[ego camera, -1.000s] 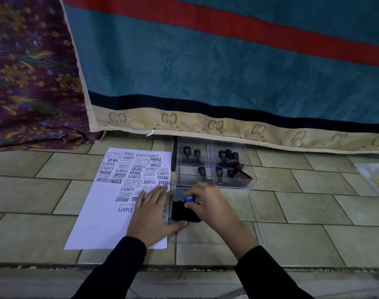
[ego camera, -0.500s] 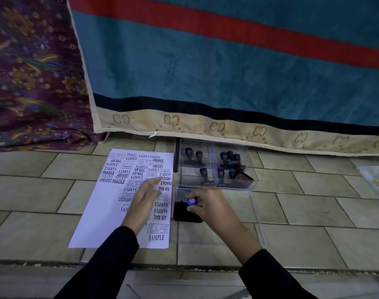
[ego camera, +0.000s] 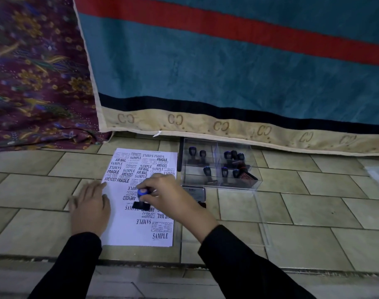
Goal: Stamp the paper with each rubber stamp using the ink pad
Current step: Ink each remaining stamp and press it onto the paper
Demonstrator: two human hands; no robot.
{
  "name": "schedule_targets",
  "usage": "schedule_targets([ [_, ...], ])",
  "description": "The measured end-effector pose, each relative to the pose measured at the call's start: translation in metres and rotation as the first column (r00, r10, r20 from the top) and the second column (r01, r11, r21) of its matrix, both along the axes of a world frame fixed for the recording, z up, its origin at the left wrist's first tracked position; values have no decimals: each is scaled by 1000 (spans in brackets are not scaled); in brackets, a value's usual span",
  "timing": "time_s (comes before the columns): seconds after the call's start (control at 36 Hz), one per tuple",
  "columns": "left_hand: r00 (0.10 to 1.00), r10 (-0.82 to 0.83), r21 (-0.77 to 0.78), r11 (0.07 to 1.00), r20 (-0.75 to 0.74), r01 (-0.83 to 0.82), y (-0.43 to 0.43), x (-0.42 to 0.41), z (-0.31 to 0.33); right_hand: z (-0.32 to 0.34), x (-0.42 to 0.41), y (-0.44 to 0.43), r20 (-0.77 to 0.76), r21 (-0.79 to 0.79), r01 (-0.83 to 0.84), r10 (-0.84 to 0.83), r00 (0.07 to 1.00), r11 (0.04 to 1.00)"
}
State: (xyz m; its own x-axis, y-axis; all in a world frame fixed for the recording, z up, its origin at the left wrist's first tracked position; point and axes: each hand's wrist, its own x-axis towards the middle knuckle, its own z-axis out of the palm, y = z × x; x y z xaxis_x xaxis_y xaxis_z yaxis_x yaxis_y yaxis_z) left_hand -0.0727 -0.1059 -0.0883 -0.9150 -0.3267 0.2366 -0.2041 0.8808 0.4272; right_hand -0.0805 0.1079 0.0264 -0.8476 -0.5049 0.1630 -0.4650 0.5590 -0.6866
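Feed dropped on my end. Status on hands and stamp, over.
Right hand grips stamp, pressed on paper. Left hand flat at paper's edge. Nothing in the way.

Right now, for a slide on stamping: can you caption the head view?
Right hand holds a blue-knobbed stamp on the paper; left hand rests flat at its left edge.

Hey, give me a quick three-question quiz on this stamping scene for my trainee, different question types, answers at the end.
1. True or false: the left hand and the right hand both hold the stamp.
2. The left hand lies: A) flat at the left edge of the paper; B) curled round a second stamp; C) out of view.
3. Fill in: the ink pad lies on the paper's ___ side.
Key: 1 false, only the right hand holds it; 2 A; 3 right.
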Motion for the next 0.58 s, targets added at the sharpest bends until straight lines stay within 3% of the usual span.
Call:
schedule_targets([
  [0.19,1000,12,20,1000,22,-13,2,0,1,-5,-4,-28,4,104,-98,98,995,990],
  [0.58,1000,26,18,999,17,-27,2,-2,-1,-21,-8,-33,43,146,-105,100,994,984],
])
